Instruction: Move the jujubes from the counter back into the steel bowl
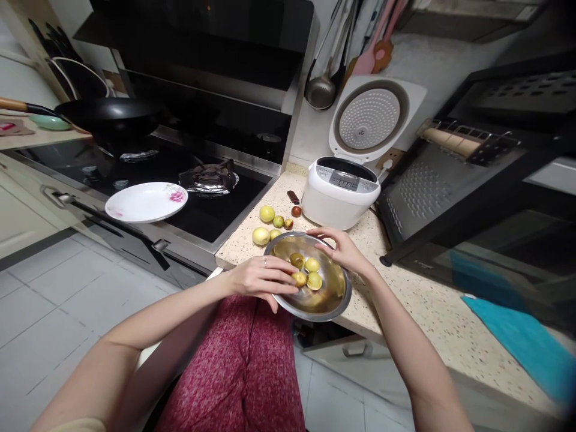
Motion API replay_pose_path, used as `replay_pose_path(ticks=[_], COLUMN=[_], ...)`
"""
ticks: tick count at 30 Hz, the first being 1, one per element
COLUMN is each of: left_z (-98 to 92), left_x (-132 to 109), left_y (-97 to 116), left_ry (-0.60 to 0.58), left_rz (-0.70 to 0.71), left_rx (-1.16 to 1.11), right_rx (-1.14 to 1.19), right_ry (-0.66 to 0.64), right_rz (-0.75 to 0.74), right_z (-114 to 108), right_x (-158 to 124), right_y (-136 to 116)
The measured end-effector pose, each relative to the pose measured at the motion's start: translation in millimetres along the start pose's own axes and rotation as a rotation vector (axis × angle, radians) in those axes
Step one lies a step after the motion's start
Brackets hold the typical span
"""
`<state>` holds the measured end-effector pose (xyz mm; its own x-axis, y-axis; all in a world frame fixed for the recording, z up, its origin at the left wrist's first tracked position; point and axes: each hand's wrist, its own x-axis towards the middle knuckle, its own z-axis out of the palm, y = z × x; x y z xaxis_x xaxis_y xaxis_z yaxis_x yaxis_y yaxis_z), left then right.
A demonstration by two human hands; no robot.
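A shiny metal bowl [335, 297] tilts over the counter's front edge, with several yellow-green jujubes [314, 280] lying inside. My left hand [261, 277] straddles its left rim, thumb outside and fingers reaching in. Those fingertips are at a browner jujube [299, 278]; whether they grip it is unclear. On the far right rim, my right hand [339, 249] holds the bowl with bent fingers. Just behind the bowl, more fruit sits on the counter: a large pale jujube [261, 236], another yellow one [267, 213] and a dark red one [296, 211], among others.
A white rice cooker [339, 198] stands behind the bowl, lid raised. To the left, a flowered white plate [146, 202] rests at the stove's front edge, with a black wok [112, 117] beyond. A black oven [472, 198] and a teal cloth [517, 342] are at right.
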<state>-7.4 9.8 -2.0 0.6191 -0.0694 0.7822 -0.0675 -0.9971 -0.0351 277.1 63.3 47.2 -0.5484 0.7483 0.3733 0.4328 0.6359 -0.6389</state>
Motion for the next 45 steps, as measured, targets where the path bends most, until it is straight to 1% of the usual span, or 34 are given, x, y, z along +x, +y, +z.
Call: replay_pose_path(ticks=[1, 2, 5, 7, 9, 11, 15, 17, 19, 22, 25, 27, 29, 31, 34, 36, 37, 41, 45], left_z=[-0.1, -0.1, 0.0, -0.1, 0.0, 0.7, 4.2, 6.3, 8.0, 8.7, 7.8, 6.3, 4.0, 1.0, -3.7, -5.3, -5.5, -3.6, -3.0], left_x=[-0.9, -2.2, -6.6, -8.0, -7.9, -6.5, -2.0, 0.5, 2.4, 2.8, -0.4, -3.3, -5.2, -4.5, 2.0, 8.6, 12.2, 24.3, 31.4], left_y=[-1.5, -2.8, -5.8, -7.8, -10.3, -13.6, -24.6, -32.2, -39.5, -46.2, -46.5, -44.6, -41.7, -37.7, -27.7, -18.4, -13.5, 2.6, 9.3], left_ry=[0.035, 0.079, 0.235, 0.285, 0.247, 0.137, -0.128, -0.220, -0.262, -0.272, -0.250, -0.195, -0.099, 0.031, 0.222, 0.290, 0.296, 0.184, 0.135], left_rz=[-0.042, -0.113, -0.430, -0.611, -0.712, -0.755, -0.752, -0.735, -0.728, -0.740, -0.747, -0.759, -0.773, -0.761, -0.687, -0.647, -0.634, -0.590, -0.648], left_rx=[-0.033, -0.053, -0.010, 0.064, 0.127, 0.195, 0.374, 0.441, 0.479, 0.490, 0.465, 0.435, 0.382, 0.303, 0.194, 0.141, 0.111, -0.062, -0.212], right_rx=[-0.004, -0.014, -0.052, -0.069, -0.069, -0.062, -0.044, -0.041, -0.053, -0.070, -0.078, -0.080, -0.074, -0.074, -0.085, -0.092, -0.094, -0.105, -0.104], right_ry=[-0.022, -0.038, -0.066, -0.076, -0.083, -0.086, -0.089, -0.080, -0.068, -0.062, -0.055, -0.051, -0.056, -0.063, -0.064, -0.064, -0.064, -0.061, -0.059], right_rz=[0.001, 0.000, -0.008, -0.005, 0.003, 0.008, 0.005, 0.007, 0.006, -0.003, -0.024, -0.039, -0.048, -0.053, -0.052, -0.053, -0.055, -0.063, -0.063], right_z=[-1.5, -3.3, -9.7, -13.8, -16.8, -18.2, -16.1, -13.9, -12.0, -10.2, -9.6, -9.5, -9.7, -10.0, -10.1, -9.7, -9.3, -8.1, -7.6], right_x=[-0.3, -0.7, -1.7, -2.1, -2.0, -1.6, -0.8, -0.9, -1.4, -2.0, -1.7, -1.2, -0.9, -0.7, -0.4, -0.1, 0.2, 0.6, 0.4], right_y=[0.9, 1.5, 1.7, 1.9, 2.6, 3.8, 6.0, 6.3, 6.1, 5.4, 5.5, 6.1, 6.9, 7.5, 8.4, 9.2, 9.7, 11.2, 12.0])
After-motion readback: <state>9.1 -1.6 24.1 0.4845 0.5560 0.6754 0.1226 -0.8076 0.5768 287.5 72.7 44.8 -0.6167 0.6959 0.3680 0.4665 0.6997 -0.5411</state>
